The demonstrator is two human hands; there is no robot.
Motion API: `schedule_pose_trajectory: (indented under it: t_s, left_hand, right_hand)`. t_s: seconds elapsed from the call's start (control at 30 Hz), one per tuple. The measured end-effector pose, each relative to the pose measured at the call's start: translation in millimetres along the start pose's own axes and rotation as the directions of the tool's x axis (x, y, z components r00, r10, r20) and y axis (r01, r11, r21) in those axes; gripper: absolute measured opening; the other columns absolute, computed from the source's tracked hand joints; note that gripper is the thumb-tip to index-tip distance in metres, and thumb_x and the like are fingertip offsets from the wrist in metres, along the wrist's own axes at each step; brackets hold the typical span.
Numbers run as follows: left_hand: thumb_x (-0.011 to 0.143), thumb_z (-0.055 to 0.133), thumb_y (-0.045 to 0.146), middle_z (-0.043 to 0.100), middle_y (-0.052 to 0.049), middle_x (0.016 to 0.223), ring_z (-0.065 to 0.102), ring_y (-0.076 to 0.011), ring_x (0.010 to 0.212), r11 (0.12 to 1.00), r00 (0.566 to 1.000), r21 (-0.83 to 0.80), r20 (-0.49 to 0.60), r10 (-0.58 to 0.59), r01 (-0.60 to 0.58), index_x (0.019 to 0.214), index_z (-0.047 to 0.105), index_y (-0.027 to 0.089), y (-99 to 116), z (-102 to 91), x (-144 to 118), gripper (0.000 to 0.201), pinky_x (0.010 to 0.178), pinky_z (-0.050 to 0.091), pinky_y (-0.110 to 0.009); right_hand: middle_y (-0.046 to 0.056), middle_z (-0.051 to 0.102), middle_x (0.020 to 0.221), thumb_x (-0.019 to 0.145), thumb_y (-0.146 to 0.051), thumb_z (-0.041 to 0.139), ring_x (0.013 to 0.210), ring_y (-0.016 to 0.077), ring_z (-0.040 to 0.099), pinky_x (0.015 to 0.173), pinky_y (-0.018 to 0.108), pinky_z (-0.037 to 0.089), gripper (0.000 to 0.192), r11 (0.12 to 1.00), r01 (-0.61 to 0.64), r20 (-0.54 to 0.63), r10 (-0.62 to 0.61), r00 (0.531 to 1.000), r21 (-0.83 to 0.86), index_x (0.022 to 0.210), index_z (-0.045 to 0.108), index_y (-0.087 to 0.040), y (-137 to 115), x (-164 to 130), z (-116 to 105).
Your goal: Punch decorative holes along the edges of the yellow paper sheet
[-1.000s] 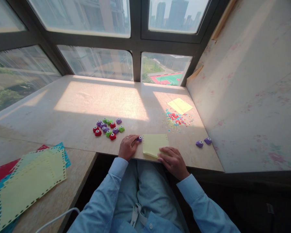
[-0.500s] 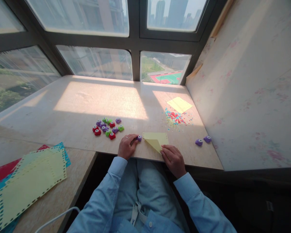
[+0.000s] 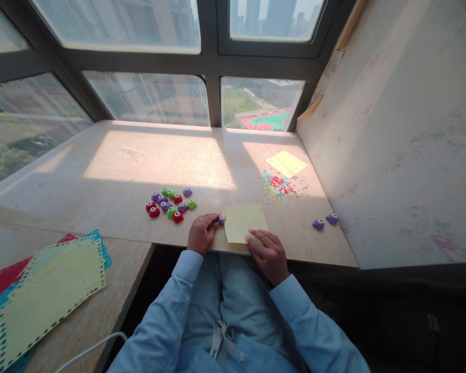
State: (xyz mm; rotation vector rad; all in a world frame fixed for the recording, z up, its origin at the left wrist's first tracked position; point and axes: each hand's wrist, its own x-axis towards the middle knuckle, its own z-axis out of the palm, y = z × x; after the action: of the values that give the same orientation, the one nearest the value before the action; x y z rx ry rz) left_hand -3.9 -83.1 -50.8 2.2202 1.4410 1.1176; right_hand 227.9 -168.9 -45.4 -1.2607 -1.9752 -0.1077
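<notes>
A purple craft hole punch (image 3: 221, 220) is held in the closed fingers of my left hand (image 3: 202, 231), close by the left edge of a pale yellow sheet of paper (image 3: 243, 220). The sheet lies flat near the table's front edge, with small holes along its far edge. My right hand (image 3: 269, 254) has its fingers closed at the sheet's near right part, and they hide that corner. Whether the punch grips the paper's edge is too small to tell.
Several purple, green and red punches (image 3: 177, 217) cluster to the left. Two purple punches (image 3: 318, 224) sit far right by the wall. Coloured paper bits (image 3: 281, 186) lie before another yellow sheet (image 3: 286, 163). Hole-edged coloured sheets (image 3: 58, 290) overlap on the left surface.
The sheet's near part, folded up before, now lies flat. My right hand has moved a little left along with it. My left hand still holds the purple punch in much the same place.
</notes>
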Motion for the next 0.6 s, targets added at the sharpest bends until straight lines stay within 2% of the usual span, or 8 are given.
schedule_pose_trajectory:
  t_s: [0.6]
  left_hand:
    - [0.088,0.058,0.026,0.075,-0.008,0.104,0.068,-0.0228,0.096,1.0,1.0,-0.014,0.017,-0.013,0.014,0.106,0.07,0.021,6.0,-2.5,1.6,0.022,0.089,0.054,-0.04]
  right_hand:
    - [0.008,0.073,0.116,0.092,-0.02,0.06,0.109,0.0239,0.064,0.089,0.039,0.051,0.017,0.998,0.058,0.04,-0.059,0.997,0.021,0.1,0.075,-0.024,-4.3,2.7,1.7]
